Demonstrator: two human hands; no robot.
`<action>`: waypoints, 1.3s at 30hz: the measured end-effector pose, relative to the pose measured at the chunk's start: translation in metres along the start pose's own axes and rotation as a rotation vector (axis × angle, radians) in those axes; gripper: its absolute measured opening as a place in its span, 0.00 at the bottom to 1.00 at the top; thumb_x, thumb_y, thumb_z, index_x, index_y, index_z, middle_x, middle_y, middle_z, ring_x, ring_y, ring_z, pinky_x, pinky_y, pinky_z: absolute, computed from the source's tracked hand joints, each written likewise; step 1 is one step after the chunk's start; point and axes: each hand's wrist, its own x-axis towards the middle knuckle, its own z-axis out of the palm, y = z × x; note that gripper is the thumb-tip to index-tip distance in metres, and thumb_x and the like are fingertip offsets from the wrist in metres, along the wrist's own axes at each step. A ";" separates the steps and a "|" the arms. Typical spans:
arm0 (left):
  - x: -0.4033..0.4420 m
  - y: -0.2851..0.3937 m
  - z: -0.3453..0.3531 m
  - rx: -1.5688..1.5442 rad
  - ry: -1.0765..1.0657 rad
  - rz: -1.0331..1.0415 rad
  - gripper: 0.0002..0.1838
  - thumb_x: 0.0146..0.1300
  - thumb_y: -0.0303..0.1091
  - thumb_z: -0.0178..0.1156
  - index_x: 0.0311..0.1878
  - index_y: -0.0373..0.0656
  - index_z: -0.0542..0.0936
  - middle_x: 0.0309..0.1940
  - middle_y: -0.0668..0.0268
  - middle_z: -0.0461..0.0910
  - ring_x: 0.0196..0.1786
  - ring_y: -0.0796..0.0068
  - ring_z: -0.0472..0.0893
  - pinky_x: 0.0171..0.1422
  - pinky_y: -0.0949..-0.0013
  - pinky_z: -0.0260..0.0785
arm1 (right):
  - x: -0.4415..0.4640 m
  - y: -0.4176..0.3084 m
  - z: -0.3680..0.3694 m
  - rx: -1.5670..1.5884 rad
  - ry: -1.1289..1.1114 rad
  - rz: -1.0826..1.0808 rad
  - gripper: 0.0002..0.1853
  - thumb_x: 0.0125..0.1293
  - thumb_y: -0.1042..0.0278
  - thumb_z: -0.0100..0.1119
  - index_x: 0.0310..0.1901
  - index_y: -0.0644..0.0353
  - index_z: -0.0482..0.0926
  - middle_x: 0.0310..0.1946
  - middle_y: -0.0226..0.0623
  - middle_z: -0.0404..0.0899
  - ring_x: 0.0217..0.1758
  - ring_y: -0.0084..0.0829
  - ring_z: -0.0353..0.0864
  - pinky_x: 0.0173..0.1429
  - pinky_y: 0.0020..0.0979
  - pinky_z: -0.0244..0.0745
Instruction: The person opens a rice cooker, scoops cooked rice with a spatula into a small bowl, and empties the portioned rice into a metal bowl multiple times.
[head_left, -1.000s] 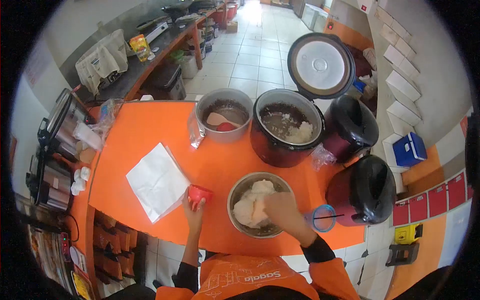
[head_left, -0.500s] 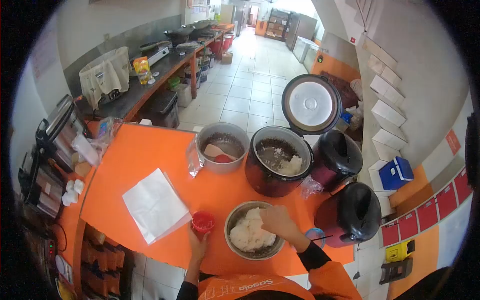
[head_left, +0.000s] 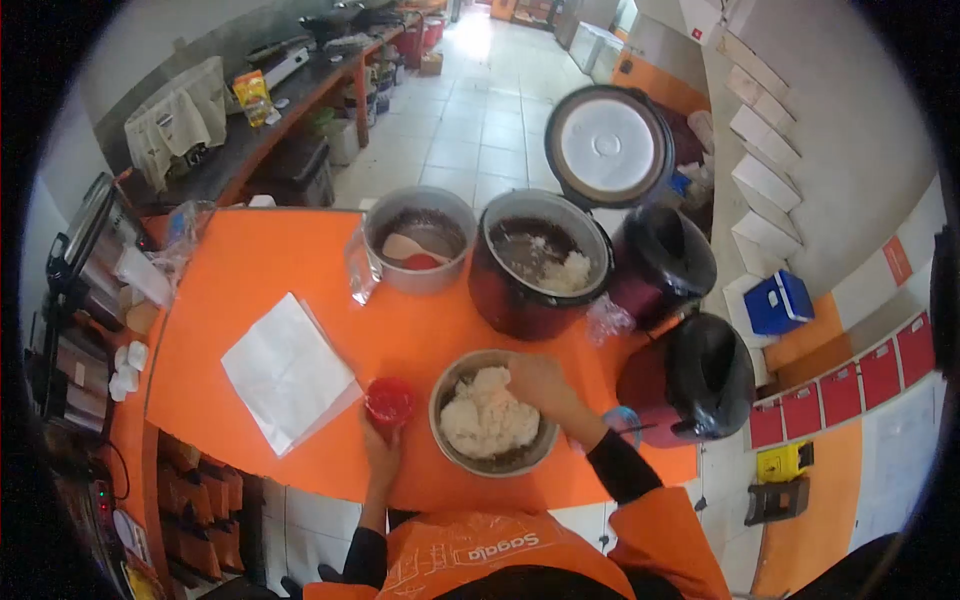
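Observation:
A small red cup is held by my left hand over the orange table, left of a metal bowl. White rice lies heaped in that bowl. My right hand is over the bowl's upper right side, at the edge of the rice, its fingers closed and pointing down; whatever they grip is hidden. Behind the bowl, an open rice cooker holds some leftover rice. A silver pot beside it contains a wooden paddle and a red item.
White paper sheets lie on the orange table at left. Two dark lidded cookers stand at right, near a clear blue-rimmed cup. Clear plastic rests between the cookers. Metal appliances line the far left.
The camera view has shifted. My left hand still holds the red cup, which has tipped so its opening shows more. My right hand remains over the rice bowl.

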 end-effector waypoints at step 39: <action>-0.191 0.076 -0.070 0.103 0.412 -0.311 0.42 0.55 0.21 0.61 0.70 0.48 0.49 0.62 0.59 0.59 0.56 0.66 0.71 0.59 0.60 0.65 | 0.105 0.237 -0.177 0.277 1.159 -0.009 0.20 0.70 0.61 0.47 0.56 0.67 0.68 0.51 0.54 0.71 0.57 0.50 0.70 0.60 0.41 0.63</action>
